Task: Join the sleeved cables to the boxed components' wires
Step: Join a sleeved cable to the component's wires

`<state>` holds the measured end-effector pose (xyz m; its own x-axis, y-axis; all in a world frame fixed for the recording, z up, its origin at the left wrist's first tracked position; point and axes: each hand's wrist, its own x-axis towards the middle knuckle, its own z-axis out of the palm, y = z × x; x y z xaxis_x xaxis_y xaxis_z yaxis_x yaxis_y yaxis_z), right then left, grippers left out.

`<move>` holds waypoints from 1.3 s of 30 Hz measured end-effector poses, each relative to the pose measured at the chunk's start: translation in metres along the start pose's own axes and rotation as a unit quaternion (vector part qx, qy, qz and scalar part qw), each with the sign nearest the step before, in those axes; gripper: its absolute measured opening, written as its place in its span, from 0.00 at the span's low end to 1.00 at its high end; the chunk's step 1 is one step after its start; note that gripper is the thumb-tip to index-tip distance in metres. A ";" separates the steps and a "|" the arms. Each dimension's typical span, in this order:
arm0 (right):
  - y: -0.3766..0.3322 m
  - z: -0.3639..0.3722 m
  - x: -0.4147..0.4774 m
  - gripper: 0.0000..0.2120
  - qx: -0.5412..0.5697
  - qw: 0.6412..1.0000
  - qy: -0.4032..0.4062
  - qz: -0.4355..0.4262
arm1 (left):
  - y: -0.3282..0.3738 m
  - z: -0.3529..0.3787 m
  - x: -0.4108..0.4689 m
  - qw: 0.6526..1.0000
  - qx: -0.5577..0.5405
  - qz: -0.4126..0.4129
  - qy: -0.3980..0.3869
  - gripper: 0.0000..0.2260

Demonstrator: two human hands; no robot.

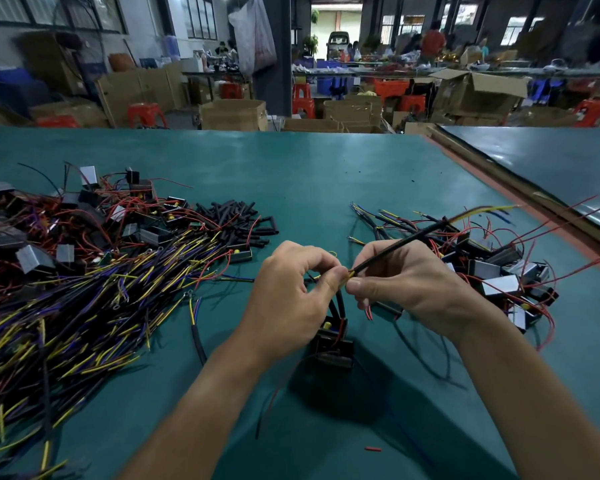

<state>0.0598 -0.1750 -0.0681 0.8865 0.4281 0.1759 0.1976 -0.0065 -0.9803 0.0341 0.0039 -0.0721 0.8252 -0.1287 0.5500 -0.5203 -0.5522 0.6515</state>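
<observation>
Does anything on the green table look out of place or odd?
A small red piece lies alone on the table, close to the person, away from every pile; it looks like a stray offcut. One sleeved cable also lies apart from the big heap. Nothing looks damaged.

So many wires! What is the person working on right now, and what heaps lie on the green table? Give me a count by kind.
Sleeved cable in hand: 1
Boxed component being wired: 1
Heap of loose cables, left: 1
Heap of black tube pieces: 1
Heap of boxed components, right: 1
Total: 5
</observation>
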 end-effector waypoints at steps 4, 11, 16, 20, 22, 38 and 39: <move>0.000 -0.003 0.000 0.11 0.035 0.999 0.005 0.004 | 0.001 -0.001 0.001 0.999 0.023 0.046 -0.002 0.05; -0.002 0.000 0.000 0.04 0.005 0.999 0.032 0.008 | -0.001 0.000 0.002 0.999 0.024 0.035 -0.003 0.08; -0.002 0.003 0.001 0.03 0.010 0.999 0.047 0.011 | -0.001 -0.001 0.002 1.000 0.017 0.023 0.008 0.05; -0.003 0.006 0.002 0.06 0.010 0.997 0.074 0.006 | 0.000 0.000 0.001 1.000 0.009 0.023 0.013 0.04; -0.003 0.006 0.003 0.09 0.004 0.995 0.101 -0.001 | 0.001 0.001 0.001 0.999 0.001 0.021 0.032 0.02; -0.005 0.004 0.001 0.06 -0.060 0.990 0.122 -0.041 | 0.002 0.002 -0.001 0.997 -0.067 -0.018 0.038 0.05; -0.006 0.003 0.001 0.06 -0.060 0.990 0.124 -0.041 | 0.002 0.002 -0.001 0.996 -0.077 -0.032 0.031 0.05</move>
<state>0.0579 -0.1717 -0.0627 0.9378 0.1974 0.2854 0.3081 -0.0951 -0.9466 0.0329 0.0015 -0.0720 0.8454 -0.0428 0.5324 -0.4977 -0.4249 0.7561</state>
